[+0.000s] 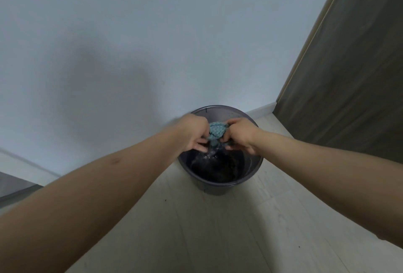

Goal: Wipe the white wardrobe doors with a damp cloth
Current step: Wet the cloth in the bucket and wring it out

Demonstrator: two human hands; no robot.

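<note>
A small blue-green cloth (216,131) is bunched up between both hands over a dark bucket (248,174). My left hand (195,133) grips the cloth's left end with curled fingers. My right hand (238,135) grips its right end. Water trickles from the twisted cloth down into the bucket, where dark water shows. Most of the cloth is hidden inside the two fists.
The bucket stands on a pale wood-look floor (207,229) against a white wall (152,43) with a white skirting board (261,110). A dark brown wooden panel (349,76) rises at the right. A grey threshold (15,185) lies at the far left.
</note>
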